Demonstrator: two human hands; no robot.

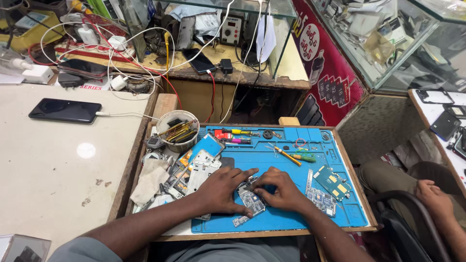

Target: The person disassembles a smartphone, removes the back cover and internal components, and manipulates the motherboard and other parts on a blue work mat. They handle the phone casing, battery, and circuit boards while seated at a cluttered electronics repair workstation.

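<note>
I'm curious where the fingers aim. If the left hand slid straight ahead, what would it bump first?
The left hand points right, toward the right hand. It would probably meet that hand's fingertips over the phone frame first; they nearly touch.

Grey short sleeve [80,250], bare forearms.

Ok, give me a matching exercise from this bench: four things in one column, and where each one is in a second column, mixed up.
Things:
1. black phone
2. cup
3. green board
4. phone frame

Places:
A. under both hands, left hand and right hand, on the blue mat
B. on the white counter, with a white cable plugged in
C. on the mat, right of the hands
D. by the mat's far left corner, holding tools

Pairs: 1-B, 2-D, 3-C, 4-A
</note>
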